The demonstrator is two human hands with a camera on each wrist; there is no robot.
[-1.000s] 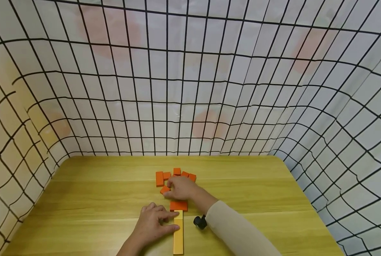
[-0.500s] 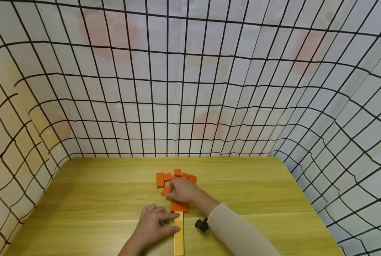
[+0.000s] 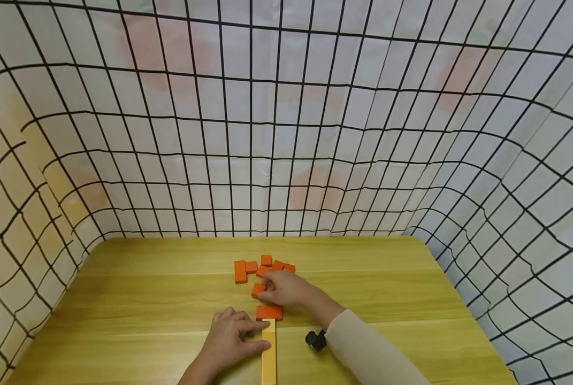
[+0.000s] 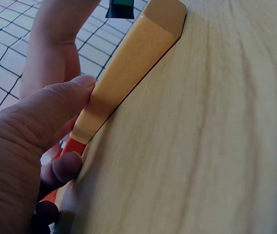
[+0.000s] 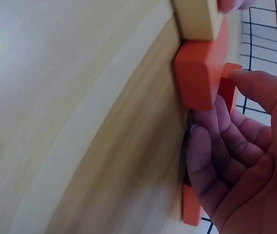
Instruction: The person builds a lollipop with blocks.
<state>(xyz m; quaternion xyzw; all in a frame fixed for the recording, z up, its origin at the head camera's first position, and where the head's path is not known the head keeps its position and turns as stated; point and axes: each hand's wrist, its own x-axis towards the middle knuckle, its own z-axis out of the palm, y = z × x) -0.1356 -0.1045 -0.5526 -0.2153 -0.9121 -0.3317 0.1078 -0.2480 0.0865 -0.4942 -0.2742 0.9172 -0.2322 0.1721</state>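
Observation:
My right hand (image 3: 288, 289) pinches a small orange block (image 3: 257, 290) between thumb and fingers, low over the table. In the right wrist view this orange block (image 5: 228, 92) is partly hidden behind a larger orange block (image 5: 194, 73). That larger block lies crosswise at the far end of a short yellow block (image 3: 269, 323), which lines up with a long yellow block (image 3: 269, 363). My left hand (image 3: 228, 339) lies left of this row. Its index fingertip touches the short yellow block, its thumb the long one.
Several loose orange blocks (image 3: 240, 272) lie beyond my right hand on the wooden table (image 3: 137, 310). A small black object (image 3: 315, 340) shows beside the right sleeve (image 3: 363, 342). Black grid netting (image 3: 286, 117) rises over pale sheeting at the table's back and sides.
My right hand has drawn the small orange block a little to the right and slightly nearer, uncovering another orange block behind it. The left hand has stayed at the yellow blocks.

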